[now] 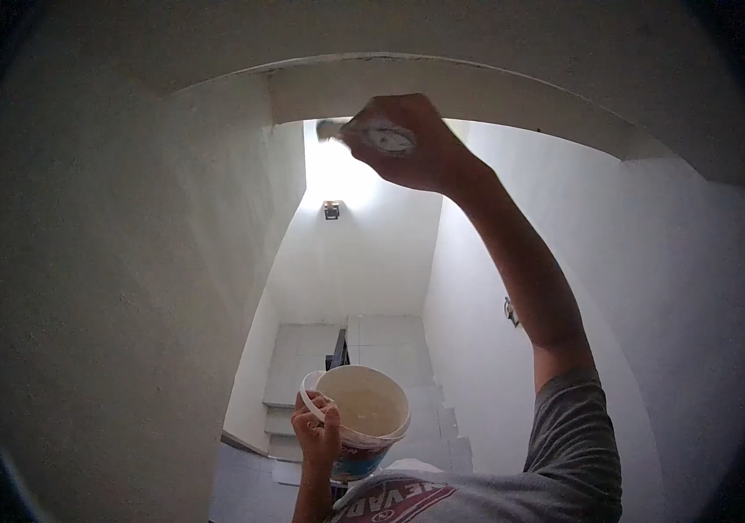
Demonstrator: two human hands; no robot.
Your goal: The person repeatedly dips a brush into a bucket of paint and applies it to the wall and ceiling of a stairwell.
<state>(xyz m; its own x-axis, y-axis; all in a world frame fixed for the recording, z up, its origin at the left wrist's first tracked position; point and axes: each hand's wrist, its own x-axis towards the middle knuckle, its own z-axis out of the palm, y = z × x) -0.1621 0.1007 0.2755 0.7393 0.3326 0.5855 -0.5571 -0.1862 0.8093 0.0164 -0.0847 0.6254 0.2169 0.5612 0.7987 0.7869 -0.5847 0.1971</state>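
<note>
As seen from the left: one big plain wall [111, 279] fills the near left, dim, no detail readable.

Hands: two, both the person's own.
- Left hand [316, 436], low near centre, is closed round the rim and thin white handle of one bucket [363, 370]. The bucket is pale inside with a blue label outside. The label is partly cut off by the shirt, and I can't tell what is in the bucket.
- Right hand [407, 144], raised high, is clenched on one brush [330, 131]. Only the left tip sticks out of the fist. The handle is mostly hidden by the fingers and the bristles are blurred against the glare. The tip sits right at the lower edge of the overhead beam [442, 87], but I can't tell whether they touch.

Behind, far:
- One wall lamp [331, 209] is mounted below a blown-out bright patch.
- One flight of stairs [390, 349] has one dark rail post [338, 349]. The lower steps are hidden behind the bucket.
- One small fitting [510, 309] on the right wall is half covered by the raised forearm, so I can't identify it.

Near bottom: grey shirt [564, 453] with red print, the lettering clipped by the frame edge. The corners are black from the lens.
</note>
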